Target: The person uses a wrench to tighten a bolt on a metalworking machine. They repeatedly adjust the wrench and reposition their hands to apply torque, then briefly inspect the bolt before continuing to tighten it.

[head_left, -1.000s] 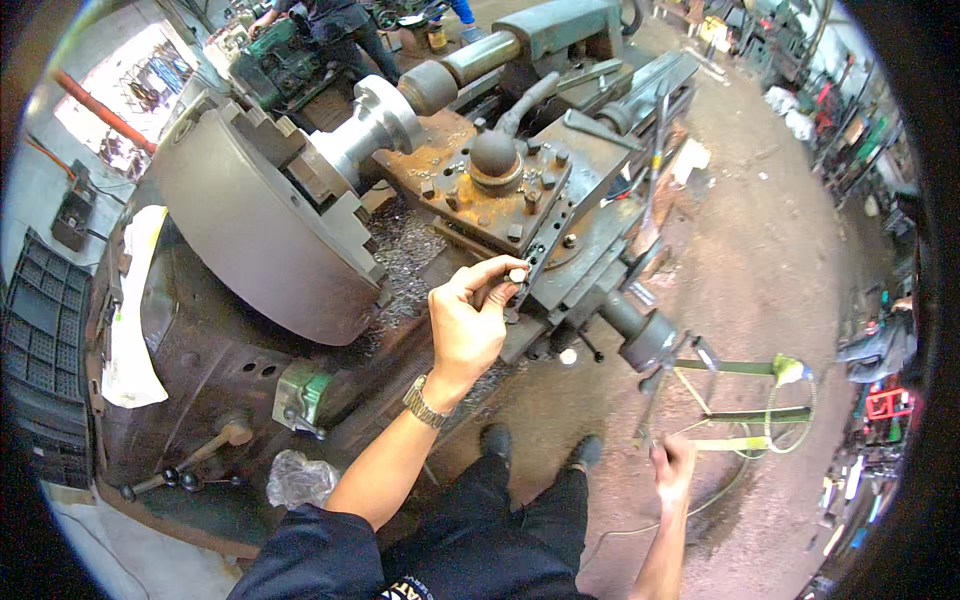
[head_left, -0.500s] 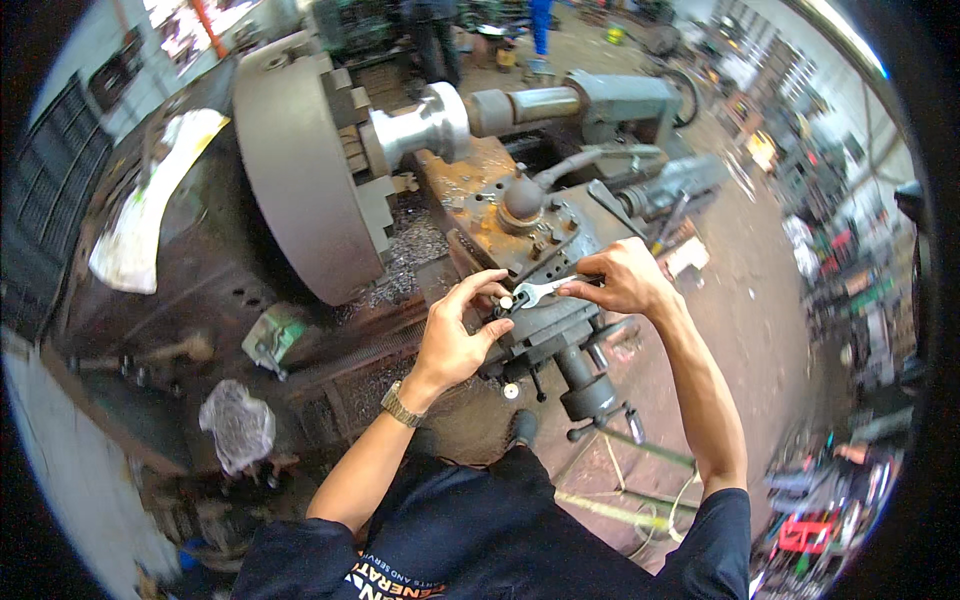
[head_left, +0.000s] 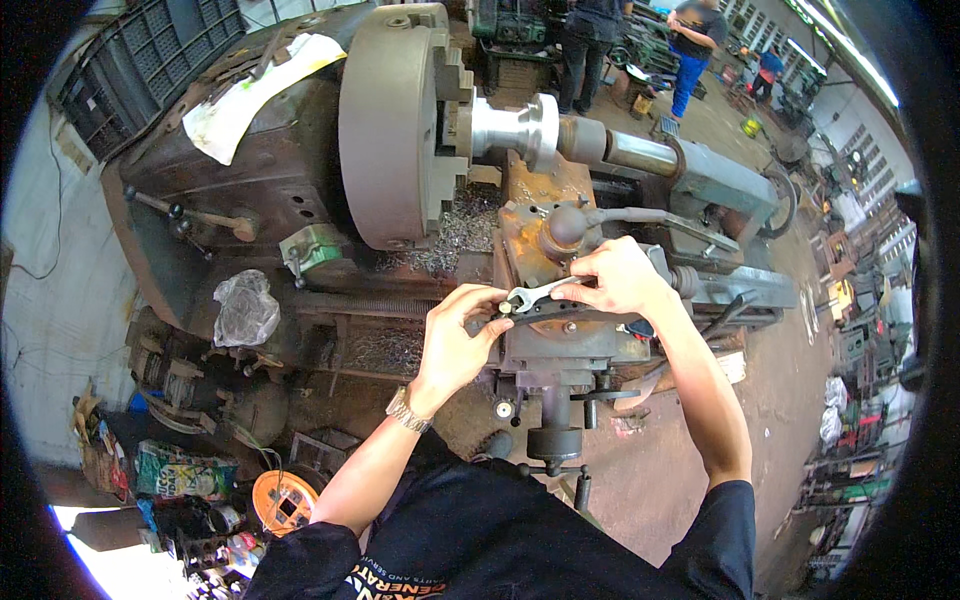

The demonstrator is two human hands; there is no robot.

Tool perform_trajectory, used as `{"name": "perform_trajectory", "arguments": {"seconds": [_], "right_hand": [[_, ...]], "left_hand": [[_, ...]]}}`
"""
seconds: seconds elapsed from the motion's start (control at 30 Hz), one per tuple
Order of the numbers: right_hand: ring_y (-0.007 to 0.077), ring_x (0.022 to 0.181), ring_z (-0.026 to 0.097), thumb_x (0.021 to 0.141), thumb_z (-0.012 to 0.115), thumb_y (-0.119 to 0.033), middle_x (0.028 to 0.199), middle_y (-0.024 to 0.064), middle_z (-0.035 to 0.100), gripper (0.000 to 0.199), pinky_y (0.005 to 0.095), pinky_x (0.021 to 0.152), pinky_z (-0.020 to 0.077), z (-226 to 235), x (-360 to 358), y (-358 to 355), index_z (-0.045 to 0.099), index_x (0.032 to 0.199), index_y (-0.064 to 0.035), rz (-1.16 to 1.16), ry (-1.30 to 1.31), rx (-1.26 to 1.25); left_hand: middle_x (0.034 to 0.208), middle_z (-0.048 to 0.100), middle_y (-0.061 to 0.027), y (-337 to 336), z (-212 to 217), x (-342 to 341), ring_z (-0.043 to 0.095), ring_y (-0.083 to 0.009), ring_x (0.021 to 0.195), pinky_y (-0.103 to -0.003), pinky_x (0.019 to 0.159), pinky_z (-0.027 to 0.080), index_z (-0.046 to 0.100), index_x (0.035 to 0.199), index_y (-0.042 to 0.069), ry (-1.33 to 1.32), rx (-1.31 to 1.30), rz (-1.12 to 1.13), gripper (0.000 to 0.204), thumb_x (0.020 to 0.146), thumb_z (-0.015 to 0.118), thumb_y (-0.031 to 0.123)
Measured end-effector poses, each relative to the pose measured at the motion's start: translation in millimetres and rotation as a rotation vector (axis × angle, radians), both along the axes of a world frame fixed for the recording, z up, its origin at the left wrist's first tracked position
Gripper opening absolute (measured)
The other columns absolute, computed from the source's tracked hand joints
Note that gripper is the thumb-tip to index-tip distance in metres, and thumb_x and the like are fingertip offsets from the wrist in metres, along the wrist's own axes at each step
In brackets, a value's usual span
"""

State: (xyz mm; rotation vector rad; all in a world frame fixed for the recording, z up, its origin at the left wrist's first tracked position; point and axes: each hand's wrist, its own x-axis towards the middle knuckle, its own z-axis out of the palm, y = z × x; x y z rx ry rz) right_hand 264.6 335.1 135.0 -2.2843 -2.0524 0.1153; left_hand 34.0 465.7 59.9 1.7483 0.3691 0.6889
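My right hand (head_left: 622,282) grips an open-end wrench (head_left: 541,293), fingers closed round its shank. The wrench's jaw end reaches left, up against a small metal piece with a round pale end (head_left: 506,308). My left hand (head_left: 462,335) pinches this piece between thumb and fingers; most of it is hidden. Both hands are over the lathe's carriage, just in front of the rusty tool post (head_left: 540,230) with its ball-topped clamp lever (head_left: 570,226). Whether the wrench jaws are seated on the piece, I cannot tell.
Behind the hands, a shiny turned workpiece (head_left: 515,128) sits between the big lathe chuck (head_left: 385,130) and the tailstock (head_left: 715,185). Metal chips (head_left: 460,230) lie under the chuck. A handwheel shaft (head_left: 555,430) projects toward me. People (head_left: 695,40) stand far back.
My view has swung leftward, so the lathe appears farther right and more level. Both hands keep their grip, with the wrench still at the small piece.
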Motion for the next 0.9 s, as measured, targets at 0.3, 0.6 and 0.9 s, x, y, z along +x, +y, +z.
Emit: {"name": "perform_trajectory", "arguments": {"seconds": [0.3,0.6,0.9], "right_hand": [[0.0376,0.062,0.068,0.088,0.063,-0.065,0.06,0.0171,0.064,0.058,0.0472,0.061,0.0526,6.7,-14.7,-2.5,0.073,0.072,-0.0104,-0.057,-0.043,-0.015],[0.0375,0.063,0.068,0.088,0.063,-0.066,0.06,0.018,0.063,0.059,0.0472,0.061,0.0533,4.1,-26.1,-6.8,0.074,0.071,-0.0101,-0.112,-0.025,-0.003],[0.0382,0.065,0.068,0.088,0.062,-0.067,0.061,0.0182,0.064,0.061,0.0477,0.063,0.0542,1.6,-29.5,-6.5,0.075,0.072,-0.0104,-0.15,0.004,-0.025]], "left_hand": [[0.109,0.07,-0.0085,2.3,3.4,1.4,0.07,-0.0163,0.098,-0.03,0.091,0.059,0.071,0.114,0.0,0.014,-0.003,0.003,0.036,0.08,0.078,-0.008],[0.109,0.069,-0.0085,6.0,2.2,2.3,0.07,-0.0166,0.099,-0.03,0.091,0.059,0.071,0.114,-0.001,0.007,-0.04,-0.034,0.036,0.08,0.078,-0.009],[0.109,0.069,-0.0082,10.3,-2.9,4.0,0.07,-0.016,0.099,-0.029,0.09,0.059,0.071,0.112,-0.003,0.003,-0.09,-0.069,0.033,0.08,0.077,-0.01]]}}
